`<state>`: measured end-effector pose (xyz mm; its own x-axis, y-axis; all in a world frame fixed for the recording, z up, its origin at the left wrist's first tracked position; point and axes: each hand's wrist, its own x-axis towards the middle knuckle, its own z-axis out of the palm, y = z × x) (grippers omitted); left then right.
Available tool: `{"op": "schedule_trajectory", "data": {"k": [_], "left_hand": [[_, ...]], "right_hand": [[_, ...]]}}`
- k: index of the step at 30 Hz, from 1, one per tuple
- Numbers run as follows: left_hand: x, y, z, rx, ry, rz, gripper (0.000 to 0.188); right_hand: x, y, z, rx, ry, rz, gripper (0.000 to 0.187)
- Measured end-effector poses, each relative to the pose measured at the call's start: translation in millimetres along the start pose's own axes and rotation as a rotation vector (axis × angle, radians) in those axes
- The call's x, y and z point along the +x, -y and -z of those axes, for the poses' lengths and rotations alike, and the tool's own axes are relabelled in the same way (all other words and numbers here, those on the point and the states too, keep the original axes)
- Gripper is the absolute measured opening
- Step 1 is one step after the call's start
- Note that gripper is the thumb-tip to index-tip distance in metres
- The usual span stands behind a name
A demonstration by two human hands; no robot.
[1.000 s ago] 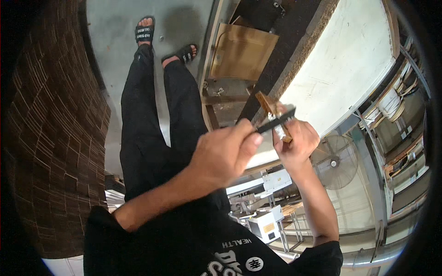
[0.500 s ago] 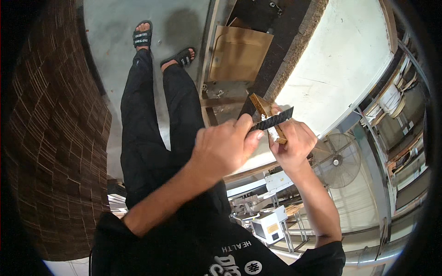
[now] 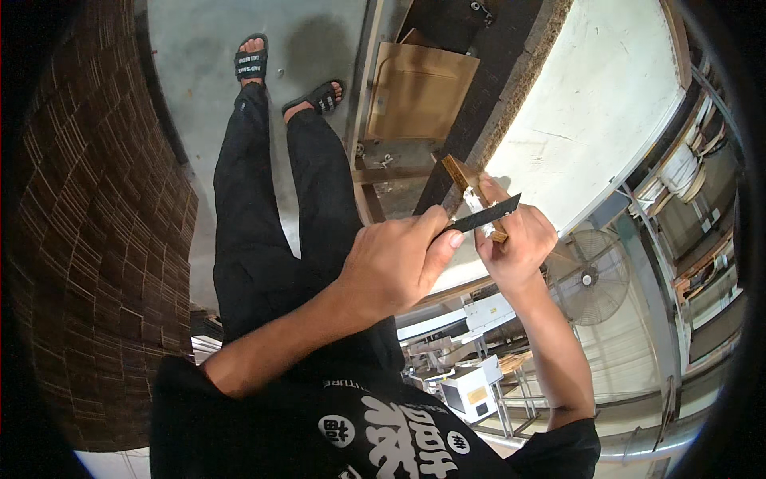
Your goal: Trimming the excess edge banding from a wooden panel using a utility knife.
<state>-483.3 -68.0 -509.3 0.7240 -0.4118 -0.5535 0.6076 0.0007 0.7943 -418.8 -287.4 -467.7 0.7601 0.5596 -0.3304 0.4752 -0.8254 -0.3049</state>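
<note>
My left hand (image 3: 399, 259) is closed around the handle of a utility knife, whose dark, angled blade (image 3: 493, 214) sticks out to the right past my thumb. The handle is hidden in my fist. In my right hand (image 3: 523, 243) I grip a small brown wooden board (image 3: 458, 171), held tilted in the air. White, crumbly material (image 3: 473, 199) runs along the board's edge. The blade lies across that edge near its lower end, over the white material; whether it touches is hard to tell. My right fingers wrap the board's far side, close to the blade.
A white-topped bench (image 3: 570, 112) with a rough brown edge lies beyond my hands. Below it a cardboard sheet (image 3: 421, 89) leans by a frame. Stacked brown boards (image 3: 104, 239) rise at left. A large fan (image 3: 589, 277) and a white machine (image 3: 472, 393) are at the right.
The knife blade has slid along the board's edge toward its lower end, and more white material shows above it. Both hands appear slightly farther right in the view.
</note>
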Motion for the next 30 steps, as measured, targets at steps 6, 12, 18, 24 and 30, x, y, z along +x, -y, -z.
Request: {"op": "schedule_trajectory", "data": {"k": [6, 12, 18, 24, 30], "left_hand": [[1.9, -13.1, -8.9, 0.098, -0.093, 0.12, 0.031], [7.0, -10.4, -7.0, 0.225, -0.092, 0.126, 0.034], [28.3, 29.4, 21.8, 0.526, -0.072, -0.223, 0.029], [20.3, 28.5, 21.9, 0.328, -0.012, -0.208, 0.031], [4.7, 3.4, -0.6, 0.093, -0.042, 0.049, 0.034]], "right_hand": [[-0.4, -0.1, -0.6, 0.016, -0.02, 0.008, 0.043], [0.3, -0.9, -0.7, 0.012, -0.015, -0.005, 0.041], [4.3, 4.2, 1.0, 0.025, -0.024, -0.008, 0.035], [1.4, 2.8, -5.2, 0.001, -0.04, -0.013, 0.037], [0.6, 3.7, -3.9, 0.011, -0.061, -0.013, 0.042]]}}
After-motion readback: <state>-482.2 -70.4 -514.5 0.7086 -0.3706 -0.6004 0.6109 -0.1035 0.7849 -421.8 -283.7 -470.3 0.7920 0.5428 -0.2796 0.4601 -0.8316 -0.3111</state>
